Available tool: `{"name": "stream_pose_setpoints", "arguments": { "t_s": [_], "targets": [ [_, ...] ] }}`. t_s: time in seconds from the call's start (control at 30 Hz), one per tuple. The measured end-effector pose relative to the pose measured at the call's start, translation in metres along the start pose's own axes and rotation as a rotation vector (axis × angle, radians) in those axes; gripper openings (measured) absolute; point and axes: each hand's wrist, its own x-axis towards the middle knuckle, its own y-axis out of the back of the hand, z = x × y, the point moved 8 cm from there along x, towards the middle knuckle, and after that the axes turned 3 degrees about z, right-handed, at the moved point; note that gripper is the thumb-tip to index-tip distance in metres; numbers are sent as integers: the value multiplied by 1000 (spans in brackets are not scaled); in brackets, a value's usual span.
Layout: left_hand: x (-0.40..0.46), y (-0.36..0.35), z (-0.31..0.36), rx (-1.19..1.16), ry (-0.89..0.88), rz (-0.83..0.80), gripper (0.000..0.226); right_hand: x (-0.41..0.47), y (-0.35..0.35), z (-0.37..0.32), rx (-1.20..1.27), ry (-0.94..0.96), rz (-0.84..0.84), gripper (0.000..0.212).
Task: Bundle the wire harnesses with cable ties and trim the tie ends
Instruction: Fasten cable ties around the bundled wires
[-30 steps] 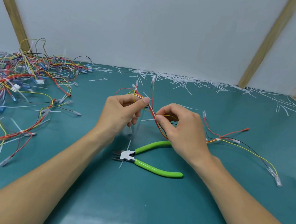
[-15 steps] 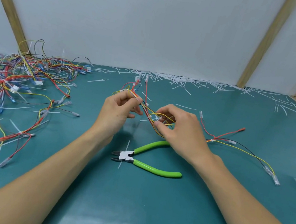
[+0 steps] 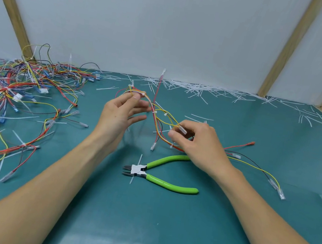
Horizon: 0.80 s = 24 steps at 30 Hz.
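The wire harness (image 3: pixel 157 119) is being held above the counter (image 3: pixel 139 224), stretched between the person's two hands near the middle of the view. It is made of red, yellow, orange and black wires, and small white cable ties (image 3: pixel 154 113) are sitting on it at several spots. One red wire is standing up from the bundle toward the back wall. Further wires are trailing out to the right past the wrist and lying on the counter, ending in clear plastic connectors (image 3: pixel 280 193).

The left hand (image 3: pixel 118 115) is pinching the upper loop of the harness between thumb and forefinger, while its other fingers are spreading out loosely toward the right. The right hand (image 3: pixel 198 143) is gripping the lower part of the harness with curled fingers, and a clear connector is showing at its fingertips.

Green-handled cutters (image 3: pixel 160 174) are lying flat on the counter just in front of the right hand, untouched, jaws pointing left and handles spread apart. A short white tie offcut is lying under the cutter head.

A large tangled pile of harnesses (image 3: pixel 12 94) is covering the left side of the counter, well apart from the hands. White trimmed tie ends (image 3: pixel 199 89) are lying scattered along the back edge of the counter, where it meets the white wall. Wooden battens (image 3: pixel 288 47) are running diagonally across that wall.
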Motion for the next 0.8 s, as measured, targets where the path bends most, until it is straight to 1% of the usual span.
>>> {"name": "stream_pose_setpoints", "arguments": {
  "t_s": [0.1,0.17,0.2,0.27,0.3,0.37,0.43,0.47,0.57,0.7,0.8],
  "targets": [
    [-1,-7,3,24,-34,-67,30,2,1,3,145,-60,15,24],
    [-4,-11,5,96,-85,-67,32,3,3,7,264,-119,42,22],
    [-5,-11,7,154,-128,-49,28,4,4,9,331,-151,52,22],
    [-7,-9,9,306,-207,5,12,5,5,12,445,-199,72,23],
    [-8,-8,8,379,-215,20,5,5,6,13,482,-211,78,23],
    [-9,-9,0,518,-169,-2,10,5,6,11,520,-217,74,23],
    [-11,-14,-13,625,-62,-85,15,4,5,8,536,-210,57,22],
    [-12,-17,-19,635,-4,-129,17,4,4,7,544,-204,49,22],
    [-15,-20,-32,551,131,-213,21,4,4,4,579,-190,44,20],
    [-15,-18,-40,536,235,-263,17,3,2,2,623,-194,34,19],
    [-19,-21,-44,522,277,-311,17,4,2,0,649,-178,38,19]
  ]
}}
